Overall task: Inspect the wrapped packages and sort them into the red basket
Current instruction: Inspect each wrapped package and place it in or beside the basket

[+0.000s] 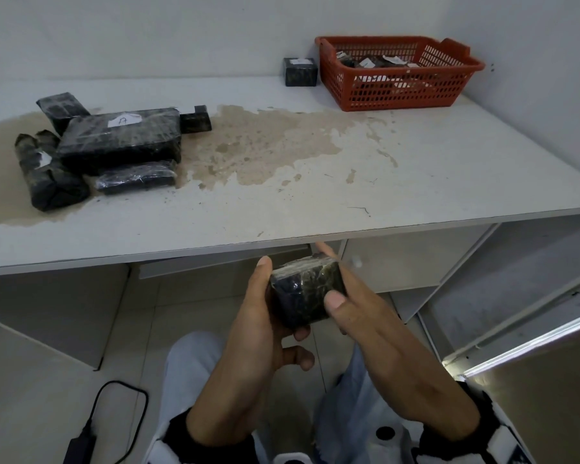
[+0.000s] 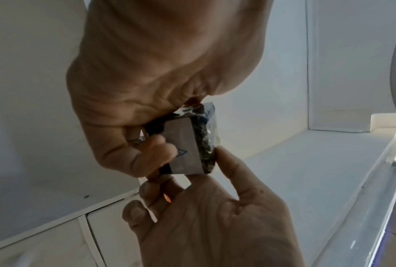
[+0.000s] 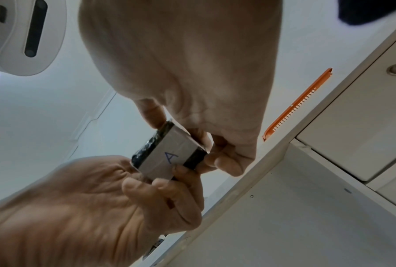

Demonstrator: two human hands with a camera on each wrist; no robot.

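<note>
Both of my hands hold one small black wrapped package [image 1: 307, 289] below the table's front edge, over my lap. My left hand [image 1: 255, 296] grips its left side, thumb on top and fingers underneath. My right hand [image 1: 352, 303] pinches its right side, thumb on the upper face. The wrist views show a white label marked "A" on the package's [image 2: 187, 144] [image 3: 167, 155] underside. The red basket [image 1: 399, 85] stands at the table's far right with several packages inside. A pile of several black packages [image 1: 121, 139] lies at the table's left.
One small labelled package [image 1: 300, 72] stands just left of the basket. A brown stain [image 1: 265, 142] spreads over the white table's middle. An open cabinet door [image 1: 533, 336] juts out at my right. A black cable and adapter [image 1: 81, 443] lie on the floor at my left.
</note>
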